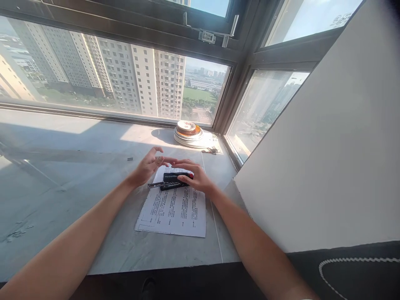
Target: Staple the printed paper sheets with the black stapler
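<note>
1. I see the right hand [195, 177] over the black stapler [175, 178], fingers stretched and slightly bent, thumb against its side; I can't tell how firmly it holds.
2. The left hand [148, 167] is half open, fingers partly bent, with a small patterned item [159, 160] at them; I can't make out whether it's gripped. The two hands' fingertips nearly meet.
3. The stapler lies across the upper part of a printed sheet [175, 216], its metal magazine jutting out leftward, a red patch at its right end.
4. Left of the hands, I have a small grey block [130, 158] on the marbled windowsill [103, 175].
5. Beyond, by the window corner, sit a stack of round discs [189, 139] and, just beside it, small dark keys or trinkets [211, 151].
</note>
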The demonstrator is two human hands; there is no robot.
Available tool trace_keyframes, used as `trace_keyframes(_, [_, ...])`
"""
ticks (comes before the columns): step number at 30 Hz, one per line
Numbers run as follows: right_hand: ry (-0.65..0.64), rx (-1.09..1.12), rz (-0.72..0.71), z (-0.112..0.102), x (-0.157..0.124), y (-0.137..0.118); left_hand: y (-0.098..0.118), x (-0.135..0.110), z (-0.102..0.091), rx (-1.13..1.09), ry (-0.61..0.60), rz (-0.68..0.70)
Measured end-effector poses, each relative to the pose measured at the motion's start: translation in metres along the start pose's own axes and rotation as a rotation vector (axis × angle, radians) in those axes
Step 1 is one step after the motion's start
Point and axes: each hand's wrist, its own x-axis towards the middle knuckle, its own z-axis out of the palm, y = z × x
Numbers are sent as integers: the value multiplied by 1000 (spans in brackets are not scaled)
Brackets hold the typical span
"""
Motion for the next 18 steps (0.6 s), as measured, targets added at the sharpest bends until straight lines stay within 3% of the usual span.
trace_keyframes(5, [74,-406,-96,12,5,-12,2,-2,-1,181,-47,-6])
trace_keyframes(8, [71,-510,-153,20,9,-20,-2,-3,1,275,-116,-13])
trace_keyframes(13, [6,-508,-236,27,11,-23,-2,-4,11,398,-168,87])
trace_keyframes(18, [76,-358,-249,31,11,-16,4,-6,15,378,-149,95])
